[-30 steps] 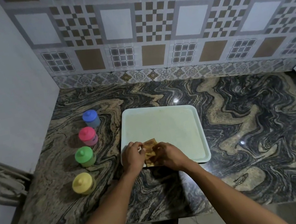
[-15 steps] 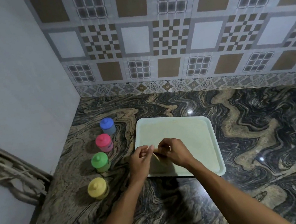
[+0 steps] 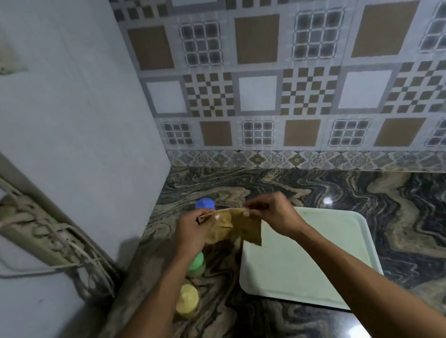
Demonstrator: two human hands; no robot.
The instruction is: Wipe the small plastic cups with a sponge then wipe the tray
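Both my hands hold a thin tan sponge cloth (image 3: 233, 225) in the air above the counter. My left hand (image 3: 190, 229) grips its left end and my right hand (image 3: 274, 213) pinches its top right edge, so the cloth hangs spread between them. Below it lies the pale green tray (image 3: 312, 260), bare. Left of the tray stand small lidded plastic cups: a blue cup (image 3: 204, 203) at the back, a green cup (image 3: 197, 264) partly behind my left forearm, and a yellow cup (image 3: 188, 300) nearest. The pink cup is hidden behind my left hand.
The marbled dark stone counter (image 3: 398, 214) meets a patterned tile wall (image 3: 288, 70) at the back. A plain white wall (image 3: 79, 133) closes the left side, with a power strip and tangled cables (image 3: 35, 227) hanging on it beyond the counter's left edge.
Both hands have lifted the cloth off the tray's near left corner and carried it up and left, spreading it out. The camera has swung left and closer.
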